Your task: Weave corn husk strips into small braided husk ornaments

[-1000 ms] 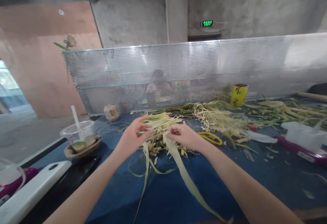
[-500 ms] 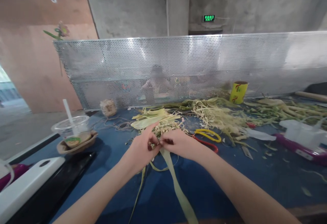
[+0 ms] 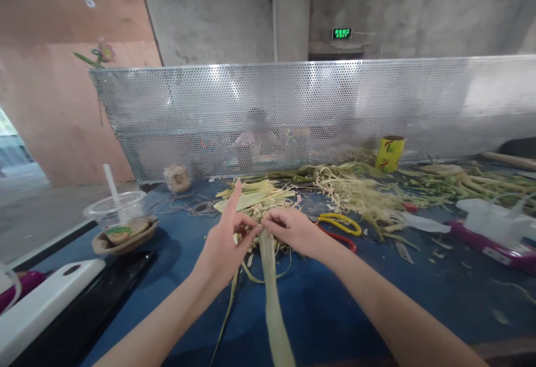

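Both hands meet at the middle of the blue table, fingertips almost touching. My left hand (image 3: pixel 226 244) pinches the top end of a long pale green strip of dried leaf (image 3: pixel 272 300), its index finger pointing up. My right hand (image 3: pixel 293 230) is closed on the same end from the other side. The strip hangs down toward the table's near edge. Just behind the fingers lies a braided bundle of pale plant fibre (image 3: pixel 268 205), partly hidden by the hands. Flat yellowish leaves (image 3: pixel 251 191) are spread beyond it. Scissors with yellow and red handles (image 3: pixel 341 223) lie right of my right hand.
At left stand a plastic cup with straw (image 3: pixel 121 216) in a cardboard holder and a white-and-black case (image 3: pixel 54 300). A twine ball (image 3: pixel 177 177), a yellow roll (image 3: pixel 389 153) and shredded fibre (image 3: pixel 355 194) lie toward the back. A perforated metal screen (image 3: pixel 188 110) borders the table.
My left hand has opened out somewhat, its index finger now raised, while the thumb still pinches. The strip's lower end has swung left and its broad face shows more.
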Demonstrator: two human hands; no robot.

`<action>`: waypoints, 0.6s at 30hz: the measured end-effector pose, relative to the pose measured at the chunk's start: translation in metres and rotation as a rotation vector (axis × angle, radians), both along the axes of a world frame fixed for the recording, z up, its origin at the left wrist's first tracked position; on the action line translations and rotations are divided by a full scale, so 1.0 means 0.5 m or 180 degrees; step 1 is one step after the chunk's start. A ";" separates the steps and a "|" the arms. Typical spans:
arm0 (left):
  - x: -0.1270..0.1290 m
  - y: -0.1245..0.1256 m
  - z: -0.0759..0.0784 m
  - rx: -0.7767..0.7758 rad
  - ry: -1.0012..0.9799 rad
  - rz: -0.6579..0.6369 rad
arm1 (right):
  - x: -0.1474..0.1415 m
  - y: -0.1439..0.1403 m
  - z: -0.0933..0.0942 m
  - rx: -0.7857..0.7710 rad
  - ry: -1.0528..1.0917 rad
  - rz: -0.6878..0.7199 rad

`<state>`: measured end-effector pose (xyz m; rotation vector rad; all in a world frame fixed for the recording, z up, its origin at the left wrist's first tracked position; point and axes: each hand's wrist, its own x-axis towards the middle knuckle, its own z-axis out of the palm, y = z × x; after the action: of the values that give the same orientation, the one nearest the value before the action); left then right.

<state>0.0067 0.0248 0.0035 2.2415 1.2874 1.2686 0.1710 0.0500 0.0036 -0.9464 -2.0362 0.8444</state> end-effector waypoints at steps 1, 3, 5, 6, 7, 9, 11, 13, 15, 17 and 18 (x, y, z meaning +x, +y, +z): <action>-0.002 0.003 0.000 -0.0058 -0.0129 0.0020 | 0.002 0.000 0.001 -0.0114 0.0012 0.0081; -0.005 0.009 -0.001 -0.0089 -0.0255 0.0029 | 0.003 0.000 0.002 -0.0311 0.0030 0.0207; -0.007 0.011 -0.001 -0.0144 -0.0312 0.0029 | 0.003 0.001 0.000 -0.0434 0.0056 0.0263; -0.007 0.011 -0.001 -0.0217 -0.0350 0.0011 | 0.002 0.001 0.000 -0.0472 0.0081 0.0276; -0.007 0.011 -0.001 -0.0302 -0.0411 -0.0011 | 0.002 0.001 -0.001 -0.0505 0.0117 0.0285; -0.007 0.010 0.000 -0.0382 -0.0548 -0.0025 | 0.001 0.001 -0.002 -0.0585 0.0213 0.0297; -0.006 0.009 0.001 -0.0170 -0.0575 0.0087 | -0.001 0.001 -0.002 -0.0697 0.0312 0.0297; -0.003 0.006 0.002 0.0265 -0.0374 0.0276 | -0.004 0.003 -0.002 -0.0807 0.0401 0.0234; 0.002 -0.006 0.001 0.0785 -0.0062 0.0359 | -0.007 0.008 -0.004 -0.0871 0.0465 0.0090; 0.009 -0.032 -0.006 0.1102 0.0212 0.0163 | -0.005 0.019 -0.008 -0.0879 0.0518 -0.0161; 0.011 -0.052 -0.013 0.1110 0.0290 0.0033 | -0.002 0.027 -0.011 -0.0866 0.0539 -0.0320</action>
<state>0.0123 -0.0010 -0.0029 2.5565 1.1839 1.5103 0.1701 0.0635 -0.0020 -1.0758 -1.7440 1.1262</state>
